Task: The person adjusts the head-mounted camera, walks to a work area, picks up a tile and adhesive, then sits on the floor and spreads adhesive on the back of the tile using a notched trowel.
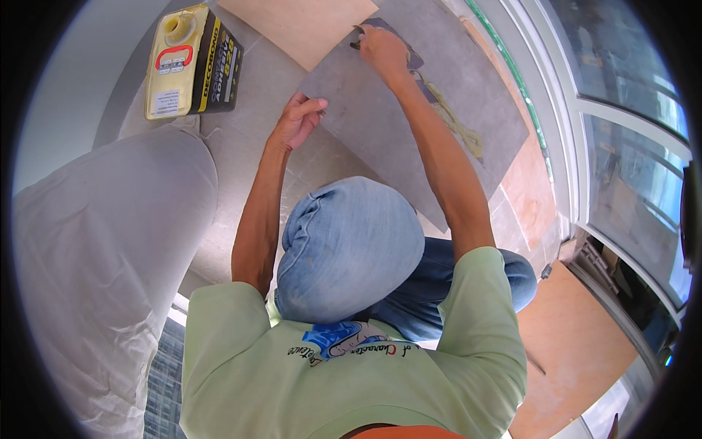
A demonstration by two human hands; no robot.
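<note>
Grey floor leaves open room between the yellow-topped can, far left of both grips, and the left hand. Its thumb and fingers meet the left edge of the grey sheet; whether they pinch it, I cannot tell. Over the sheet, the right hand is closed on a dark spreader; yellowish glue lies nearer and rightward, then the window frame limits the room.

- A room under renovation or fitting-out, it seems
- Grey sheet smeared with yellowish paste, lying on the tiled floor
- Yellow-and-black can nearby
- Bare wooden board
- Pale draped cover
- White-framed windows
</note>
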